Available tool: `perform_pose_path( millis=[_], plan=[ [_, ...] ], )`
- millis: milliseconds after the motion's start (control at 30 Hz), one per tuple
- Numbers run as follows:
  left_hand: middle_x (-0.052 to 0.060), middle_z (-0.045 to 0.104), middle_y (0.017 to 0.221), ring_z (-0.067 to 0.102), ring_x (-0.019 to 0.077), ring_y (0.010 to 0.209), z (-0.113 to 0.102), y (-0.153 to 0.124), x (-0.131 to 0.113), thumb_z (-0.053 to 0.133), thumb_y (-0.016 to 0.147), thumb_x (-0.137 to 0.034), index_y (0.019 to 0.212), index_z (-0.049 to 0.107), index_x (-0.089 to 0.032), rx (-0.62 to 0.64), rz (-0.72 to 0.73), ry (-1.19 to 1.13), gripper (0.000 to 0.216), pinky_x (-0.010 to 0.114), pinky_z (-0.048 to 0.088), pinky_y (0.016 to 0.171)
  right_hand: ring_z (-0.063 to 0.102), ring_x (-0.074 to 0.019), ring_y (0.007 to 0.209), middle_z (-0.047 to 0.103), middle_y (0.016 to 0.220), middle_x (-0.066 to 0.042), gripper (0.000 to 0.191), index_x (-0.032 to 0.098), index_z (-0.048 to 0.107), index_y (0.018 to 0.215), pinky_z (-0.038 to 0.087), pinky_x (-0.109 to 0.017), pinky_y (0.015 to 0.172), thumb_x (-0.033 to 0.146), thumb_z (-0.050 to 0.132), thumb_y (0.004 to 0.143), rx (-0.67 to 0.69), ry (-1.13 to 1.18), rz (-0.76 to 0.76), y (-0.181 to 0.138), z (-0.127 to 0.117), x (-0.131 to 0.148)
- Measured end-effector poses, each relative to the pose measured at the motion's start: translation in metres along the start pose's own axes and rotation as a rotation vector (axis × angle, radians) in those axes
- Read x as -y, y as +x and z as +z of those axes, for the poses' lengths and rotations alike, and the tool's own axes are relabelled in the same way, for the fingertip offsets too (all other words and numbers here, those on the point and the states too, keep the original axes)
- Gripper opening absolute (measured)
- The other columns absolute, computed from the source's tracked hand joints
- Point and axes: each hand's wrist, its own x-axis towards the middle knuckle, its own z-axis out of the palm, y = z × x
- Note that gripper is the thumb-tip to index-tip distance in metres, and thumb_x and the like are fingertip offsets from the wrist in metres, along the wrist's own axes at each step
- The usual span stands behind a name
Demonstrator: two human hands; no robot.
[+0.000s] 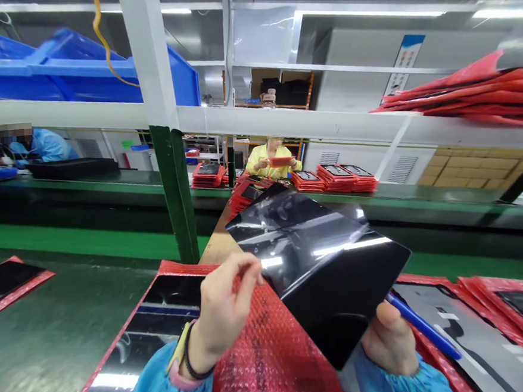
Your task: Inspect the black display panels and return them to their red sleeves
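Observation:
A glossy black panel (320,263) is held tilted in front of me, reflecting the ceiling lights. My right hand (388,339) grips its lower right edge and also holds a blue pen (425,328). My left hand (224,306) is closed in a pinch on the top edge of a red bubble-wrap bag (273,356) just beside the panel's left edge. Under the bag lies another black panel on red wrap (162,310).
More red-wrapped panels lie at right (498,323) and far left (8,282) on the green bench. A green-and-white post (176,190) stands ahead. Stacks of red bags (332,178) sit on the far conveyor, where a person in yellow (270,159) works. Another person in blue (43,145) sits at left.

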Motion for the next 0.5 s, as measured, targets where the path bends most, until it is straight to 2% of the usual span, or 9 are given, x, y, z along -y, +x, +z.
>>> perform_pose_path(
  millis=[100, 200, 267, 367, 433, 500],
  plan=[
    [-0.004, 0.057, 0.055, 0.054, 0.0114, 0.048, 0.001, 0.011, 0.008, 0.055, 0.091, -0.032, 0.079, 0.054, -0.022, 0.06, -0.375, -0.33, 0.015, 0.021, 0.044, 0.049, 0.071, -0.0356, 0.085, 0.078, 0.085, -0.004, 0.062, 0.036, 0.074, 0.105, 0.05, -0.053, 0.086, 0.065, 0.081, 0.05, 0.007, 0.033, -0.042, -0.006, 0.002, 0.003],
    [-0.005, 0.057, 0.063, 0.057, 0.0097, 0.056, 0.003, 0.02, 0.014, 0.063, 0.086, -0.033, 0.078, 0.053, -0.021, 0.092, -0.578, -0.755, 0.017, 0.019, 0.046, 0.054, 0.071, -0.0354, 0.084, 0.078, 0.085, -0.003, 0.064, 0.038, 0.072, 0.108, 0.05, -0.055, 0.087, 0.065, 0.08, 0.051, 0.021, 0.047, -0.067, -0.007, 0.003, 0.001],
    [-0.005, 0.059, 0.072, 0.058, 0.0084, 0.064, 0.006, 0.022, 0.016, 0.067, 0.083, -0.029, 0.08, 0.058, -0.02, 0.028, -0.614, -0.943, 0.013, 0.018, 0.049, 0.062, 0.071, -0.0349, 0.081, 0.078, 0.084, -0.003, 0.056, 0.036, 0.075, 0.099, 0.052, -0.055, 0.084, 0.061, 0.082, 0.05, 0.036, 0.097, -0.041, -0.006, 0.003, -0.003],
    [-0.002, 0.063, 0.086, 0.06, 0.0092, 0.079, 0.01, 0.02, 0.015, 0.069, 0.08, -0.026, 0.084, 0.065, -0.018, -0.229, -0.594, -1.039, 0.01, 0.019, 0.05, 0.076, 0.072, -0.034, 0.083, 0.078, 0.084, -0.003, 0.045, 0.034, 0.078, 0.088, 0.054, -0.052, 0.082, 0.06, 0.082, 0.052, 0.054, 0.116, 0.022, 0.0, 0.007, -0.007],
    [-0.001, 0.063, 0.092, 0.06, 0.0099, 0.086, 0.011, 0.016, 0.012, 0.068, 0.081, -0.027, 0.087, 0.067, -0.018, -0.376, -0.571, -1.041, 0.011, 0.019, 0.049, 0.08, 0.07, -0.031, 0.095, 0.078, 0.093, -0.002, 0.042, 0.035, 0.076, 0.096, 0.051, -0.048, 0.091, 0.056, 0.08, 0.06, 0.019, 0.07, -0.011, 0.004, 0.012, -0.006],
    [-0.002, 0.061, 0.092, 0.059, 0.0102, 0.088, 0.011, 0.011, 0.008, 0.066, 0.084, -0.027, 0.091, 0.065, -0.021, -0.436, -0.519, -1.035, 0.009, 0.02, 0.048, 0.079, 0.064, -0.0258, 0.112, 0.074, 0.11, 0.001, 0.042, 0.037, 0.069, 0.113, 0.044, -0.043, 0.102, 0.046, 0.076, 0.072, 0.017, 0.023, -0.07, 0.006, 0.019, -0.003]
  ],
)
